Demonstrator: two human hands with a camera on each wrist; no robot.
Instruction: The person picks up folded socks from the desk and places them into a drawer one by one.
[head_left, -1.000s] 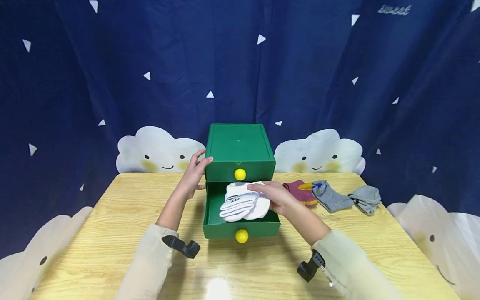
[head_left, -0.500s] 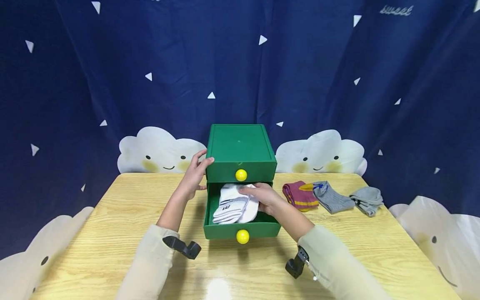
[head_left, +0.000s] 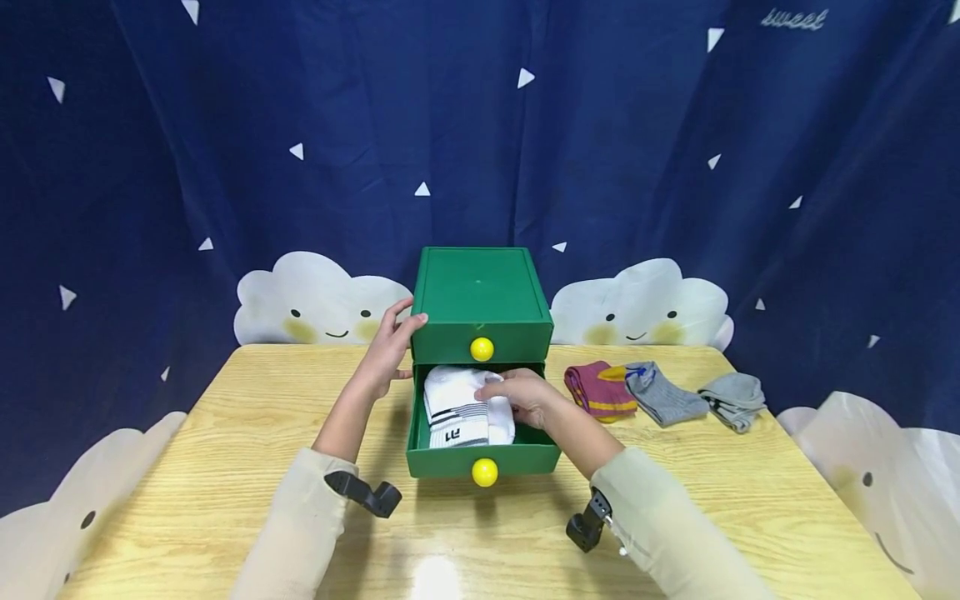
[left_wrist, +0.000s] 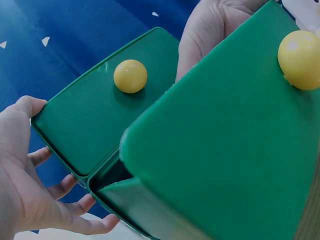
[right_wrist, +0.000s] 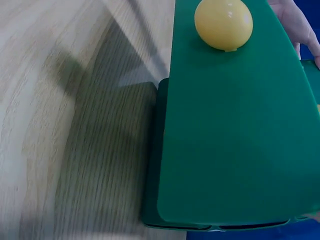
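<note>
- We've got the white knit socks w/ black stripes (head_left: pixel 455 412) under our R hand (head_left: pixel 525 396), inside the pulled-out green lower drawer (head_left: pixel 525 461); R hand grips them, one digit over the top, others curled at the socks' right edge.
- Our L hand (head_left: pixel 386 350) is well apart from R, fingers spread on the left side of the box-shaped green plastic cabinet (head_left: pixel 480 287), thumb at its front corner.
- In the way: the shut green upper drawer (head_left: pixel 442 343) w/ round yellow knob (head_left: pixel 482 349), btwn our hands, overhangs the back of the open one. The open drawer's front panel, w/ its own yellow ball knob (head_left: pixel 484 472), rises nearer us than R hand; in R-wrist view it blocks the socks.
- Right of R hand, on the pale wood-grain table (head_left: pixel 255 433), nearest first: folded maroon sock w/ yellow stripes (head_left: pixel 596 392), touching or nearly so (can't tell) a grey ribbed sock w/ blue + yellow marks (head_left: pixel 663 396), then a plain grey folded sock (head_left: pixel 735 397).
- Beyond both hands: dark blue curtain w/ white triangles (head_left: pixel 480 125); white smiling cloud cutouts, one behind L hand (head_left: pixel 322 300), another behind R (head_left: pixel 637 304).
- Black cams on both wrists, e.g. L-wrist cam (head_left: pixel 386 500), over pale sleeves.
</note>
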